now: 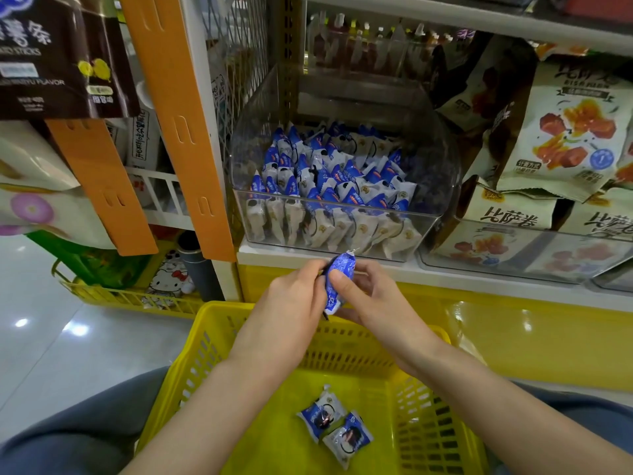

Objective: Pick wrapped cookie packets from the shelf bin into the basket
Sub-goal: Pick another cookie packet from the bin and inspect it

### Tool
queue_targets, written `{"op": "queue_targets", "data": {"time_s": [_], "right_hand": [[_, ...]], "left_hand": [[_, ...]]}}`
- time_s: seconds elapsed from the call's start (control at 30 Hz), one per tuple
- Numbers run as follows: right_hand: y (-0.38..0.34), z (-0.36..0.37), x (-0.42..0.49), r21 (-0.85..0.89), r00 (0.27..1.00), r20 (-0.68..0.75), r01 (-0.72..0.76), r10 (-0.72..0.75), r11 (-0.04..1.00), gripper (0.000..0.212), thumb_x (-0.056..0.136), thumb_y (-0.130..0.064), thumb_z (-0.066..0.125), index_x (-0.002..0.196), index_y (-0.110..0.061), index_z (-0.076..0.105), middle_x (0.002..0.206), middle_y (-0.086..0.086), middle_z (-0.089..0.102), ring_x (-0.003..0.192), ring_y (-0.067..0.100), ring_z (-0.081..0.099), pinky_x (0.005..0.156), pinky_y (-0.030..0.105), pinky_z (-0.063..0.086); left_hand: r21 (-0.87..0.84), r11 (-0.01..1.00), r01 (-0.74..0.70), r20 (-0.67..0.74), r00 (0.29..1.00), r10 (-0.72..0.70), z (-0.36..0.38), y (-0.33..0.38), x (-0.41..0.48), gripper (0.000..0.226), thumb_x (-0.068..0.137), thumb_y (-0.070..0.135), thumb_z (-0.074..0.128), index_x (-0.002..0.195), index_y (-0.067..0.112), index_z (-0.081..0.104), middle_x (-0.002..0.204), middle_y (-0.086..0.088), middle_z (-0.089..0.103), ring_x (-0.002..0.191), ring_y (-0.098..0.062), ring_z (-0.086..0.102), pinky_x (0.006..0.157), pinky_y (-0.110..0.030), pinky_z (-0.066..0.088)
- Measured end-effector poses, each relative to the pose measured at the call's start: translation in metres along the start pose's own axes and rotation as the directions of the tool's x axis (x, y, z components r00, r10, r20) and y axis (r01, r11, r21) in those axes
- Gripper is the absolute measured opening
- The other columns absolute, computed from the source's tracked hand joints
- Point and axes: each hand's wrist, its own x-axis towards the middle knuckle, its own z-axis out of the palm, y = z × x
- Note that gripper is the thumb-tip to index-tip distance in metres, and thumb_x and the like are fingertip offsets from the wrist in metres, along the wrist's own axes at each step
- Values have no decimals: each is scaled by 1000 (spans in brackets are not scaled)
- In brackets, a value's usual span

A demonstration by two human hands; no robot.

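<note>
Two cookie packets (pixel 334 426) lie touching on the yellow basket (pixel 191 368) floor, above its far rim the left hand (pixel 294 296) and right hand (pixel 363 296) together pinch one blue packet (pixel 335 286), beyond it the clear shelf bin (pixel 435 186) full of packets.

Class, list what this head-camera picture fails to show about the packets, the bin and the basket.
1. Head view: the print on the held cookie packet, largely covered by the left hand and right hand gripping it.
2. Head view: the packet count in the clear bin; packets overlap and hide the back rows.
3. Head view: the near floor of the yellow basket, cut off by the bottom edge.
</note>
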Motion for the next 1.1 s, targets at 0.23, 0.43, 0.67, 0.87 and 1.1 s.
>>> {"op": "queue_targets", "data": {"time_s": [0.23,0.43,0.67,0.87,1.1], "right_hand": [[5,2,2,-166,993,53,114,-106,980,27,88,-23,59,112,-24,46,115,-2,60,103,13,61,87,27,53],[6,-1,1,-312,974,163,200,-155,929,40,86,-21,62,122,-24,44,109,-16,58,101,-3,57,84,14,49],[12,-3,7,-131,990,21,139,-137,982,20,92,-26,51,111,-26,46,105,-9,61,89,-4,62,74,13,51],[17,-1,12,-88,995,40,97,-94,991,18,94,-30,46,110,-24,46,103,-4,62,84,0,64,69,17,53],[12,-7,5,-471,918,36,363,-394,804,48,83,-30,63,121,-29,34,108,-16,53,95,-7,56,75,11,50]], "left_hand": [[62,997,34,-15,999,-33,-8,-2,6,18,96,27,42,91,17,55,60,8,47,58,-16,52,53,-33,44],[-19,998,61,-25,998,-61,-12,-6,10,28,96,30,41,87,14,62,64,2,57,57,-12,56,56,-39,52],[-140,982,126,58,991,-119,-3,-5,9,13,91,22,53,98,22,65,75,15,61,71,1,60,66,-8,48],[-219,963,157,91,986,-140,-5,-7,9,20,93,16,51,104,19,66,87,5,69,80,-5,63,73,-23,53],[-637,684,355,324,929,-180,-9,4,10,29,82,44,55,104,26,60,91,5,71,90,-9,66,79,-25,55]]}}
